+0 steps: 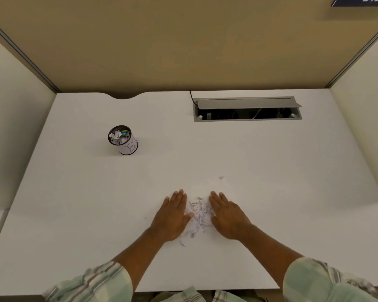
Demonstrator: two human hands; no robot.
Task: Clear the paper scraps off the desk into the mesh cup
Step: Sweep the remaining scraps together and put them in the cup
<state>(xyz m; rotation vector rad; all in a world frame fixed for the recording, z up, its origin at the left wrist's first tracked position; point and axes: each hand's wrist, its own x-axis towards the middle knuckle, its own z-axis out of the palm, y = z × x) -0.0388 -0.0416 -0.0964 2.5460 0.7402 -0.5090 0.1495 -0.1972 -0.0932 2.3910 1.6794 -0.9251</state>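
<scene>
In the head view, one pile of paper scraps (198, 216) is seen on the white table (271, 171), near its front edge and enclosed between the two hands. The left hand (172, 216) is laid flat on the table at the left edge of the pile, and the right hand (228, 216) is laid flat at the right edge. The fingers (178, 200) of the left hand are extended and held close together, pointing away from the body; the left thumb is turned inward and rests on the scraps. The fingers of the right hand are likewise extended and closed side by side. Nothing is gripped by either hand; the scraps are only touched along the inner sides of the palms. Some scraps spill out toward the body below the left palm. One small stray scrap (221, 177) lies apart, beyond the fingertips, toward the rear. One mesh cup (123, 139) stands upright well apart to the left rear, with paper pieces visible inside it and a white label on its wall. One open cable tray (247, 110) is set into the table at the rear right. Two plaid sleeves are seen at the lower corners.
</scene>
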